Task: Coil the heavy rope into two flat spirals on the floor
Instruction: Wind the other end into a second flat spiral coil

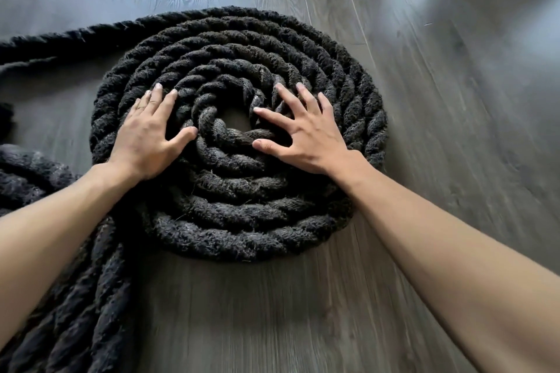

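Note:
A thick, fuzzy black twisted rope lies wound into one flat spiral (pixel 239 212) of several turns on the grey wood floor, with a small bare gap at its centre. My left hand (pixel 145 136) rests flat on the spiral's left inner turns, fingers spread. On the right inner turns lies my right hand (pixel 306 133), palm down and fingers apart. Neither hand grips the rope. The spiral's outer turn runs off to the far left as a loose length (pixel 45 42).
More loose black rope (pixel 33 179) is heaped at the left edge, and several strands (pixel 81 306) run down to the bottom-left corner under my left forearm. Bare grey wood-plank floor (pixel 439 100) lies to the right, behind and in front of the spiral.

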